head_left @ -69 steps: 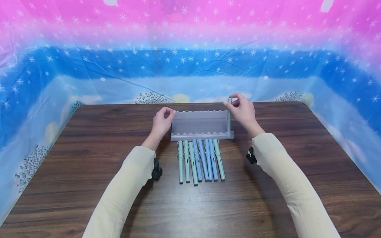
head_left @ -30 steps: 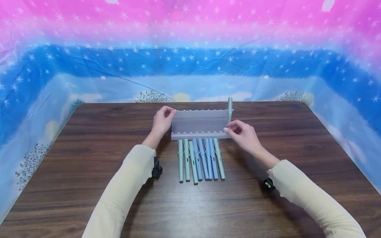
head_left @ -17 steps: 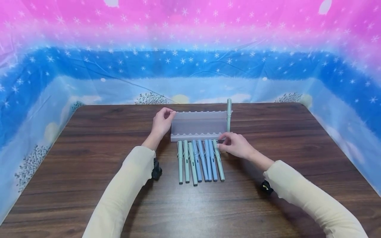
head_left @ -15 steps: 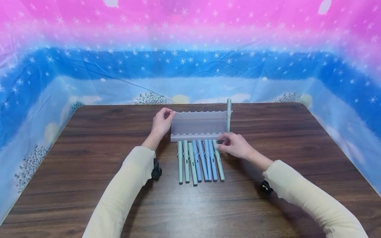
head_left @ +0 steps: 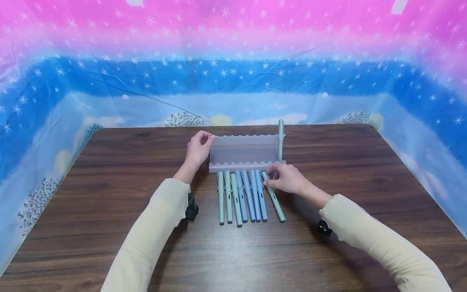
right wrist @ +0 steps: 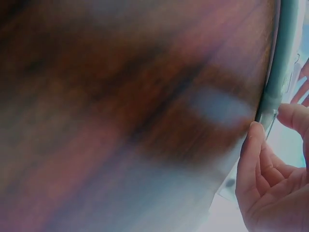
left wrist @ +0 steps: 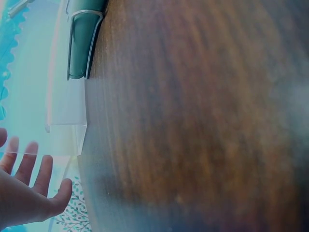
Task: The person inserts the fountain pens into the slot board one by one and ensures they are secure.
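In the head view, my left hand [head_left: 198, 149] grips the upper left corner of a frosted plastic pen rack [head_left: 244, 153], with the fingertips partly behind its panel in the left wrist view. My right hand [head_left: 289, 178] pinches the cap end of a green pen [head_left: 276, 202], the rightmost one lying in front of the rack. The right wrist view shows thumb and finger on either side of that pen [right wrist: 285, 53]. Another green pen [head_left: 280, 140] stands upright in the rack's right end slot. Left of the pinched pen lie several blue pens [head_left: 255, 198] and green pens [head_left: 228, 198].
The brown wooden table [head_left: 146, 162] carries everything. A snowflake-patterned cloth [head_left: 233, 81] stands around its back and sides. The row of lying pens comes close to the rack's scalloped front ledge [head_left: 237, 167].
My right hand has let go of the upright green pen and come down to the rightmost lying one. That pen's lower end has swung right. My left hand stays on the rack.
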A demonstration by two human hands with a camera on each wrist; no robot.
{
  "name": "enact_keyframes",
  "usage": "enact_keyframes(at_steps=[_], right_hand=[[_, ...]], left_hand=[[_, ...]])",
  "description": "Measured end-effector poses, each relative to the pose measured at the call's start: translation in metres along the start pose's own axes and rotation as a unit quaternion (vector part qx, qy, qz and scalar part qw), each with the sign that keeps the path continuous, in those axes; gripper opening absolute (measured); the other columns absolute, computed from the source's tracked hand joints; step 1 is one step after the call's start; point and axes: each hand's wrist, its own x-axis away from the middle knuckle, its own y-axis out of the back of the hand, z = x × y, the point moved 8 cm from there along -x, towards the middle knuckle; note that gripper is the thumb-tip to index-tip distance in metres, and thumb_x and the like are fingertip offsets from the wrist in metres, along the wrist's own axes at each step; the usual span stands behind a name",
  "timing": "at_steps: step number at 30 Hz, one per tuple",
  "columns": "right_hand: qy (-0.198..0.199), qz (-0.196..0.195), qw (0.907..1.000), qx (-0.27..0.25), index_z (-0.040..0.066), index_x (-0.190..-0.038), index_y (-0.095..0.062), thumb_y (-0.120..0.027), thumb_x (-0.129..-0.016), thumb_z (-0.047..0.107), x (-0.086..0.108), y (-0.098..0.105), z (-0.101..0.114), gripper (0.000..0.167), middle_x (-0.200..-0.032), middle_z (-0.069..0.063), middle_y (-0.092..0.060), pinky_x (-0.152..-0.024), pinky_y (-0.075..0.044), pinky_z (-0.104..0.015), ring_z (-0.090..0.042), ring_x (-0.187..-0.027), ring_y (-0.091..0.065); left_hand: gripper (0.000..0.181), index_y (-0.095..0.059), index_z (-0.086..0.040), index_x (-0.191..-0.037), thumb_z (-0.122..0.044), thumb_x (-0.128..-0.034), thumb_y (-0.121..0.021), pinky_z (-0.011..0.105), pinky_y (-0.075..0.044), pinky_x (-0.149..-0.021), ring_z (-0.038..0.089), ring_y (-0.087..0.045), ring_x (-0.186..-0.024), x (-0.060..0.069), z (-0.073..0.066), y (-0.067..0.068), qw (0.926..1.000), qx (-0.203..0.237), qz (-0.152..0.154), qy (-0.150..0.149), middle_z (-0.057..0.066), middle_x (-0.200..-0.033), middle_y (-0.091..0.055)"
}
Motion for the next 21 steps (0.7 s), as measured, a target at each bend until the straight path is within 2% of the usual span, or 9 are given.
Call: enact_keyframes(at_steps=[4, 9, 21], right_hand=[[-0.003, 0.013, 0.9999, -0.001, 0.003, -0.103, -0.053, -0.066, -0.078, 0.017, 0.0004, -0.0017, -0.0012, 0.032, -0.067, 0.0, -0.052, -0.05, -0.04, -0.027, -0.012, -0.054, -0.048], [0.001, 0.031, 0.9993, 0.02, 0.001, -0.112, -0.053, -0.066, -0.079, 0.019, 0.0006, -0.0039, -0.001, 0.04, -0.065, 0.001, -0.051, -0.049, -0.038, -0.027, -0.012, -0.053, -0.046], [0.033, 0.036, 0.9973, 0.055, 0.003, -0.115, -0.052, -0.065, -0.08, 0.025, 0.0031, -0.0072, 0.0056, 0.044, -0.06, 0.004, -0.048, -0.046, -0.034, -0.026, -0.01, -0.05, -0.042]], left_hand=[[0.024, -0.056, -0.006, -0.1, -0.028, -0.0893, -0.051, 0.035, -0.037, -0.087, 0.023, -0.048, -0.102, -0.0004, -0.0001, 0.0, 1.0, -0.001, -0.001, 0.002, 0.008, -0.106, -0.055], [0.025, -0.056, -0.006, -0.101, -0.028, -0.0893, -0.051, 0.035, -0.038, -0.087, 0.023, -0.049, -0.102, 0.0001, -0.0004, -0.0001, 1.0, -0.002, -0.002, 0.003, 0.008, -0.107, -0.055], [0.025, -0.055, -0.007, -0.1, -0.029, -0.0894, -0.051, 0.035, -0.038, -0.086, 0.023, -0.049, -0.102, 0.0, 0.0004, -0.0005, 1.0, 0.0, -0.001, 0.001, 0.008, -0.106, -0.055]])
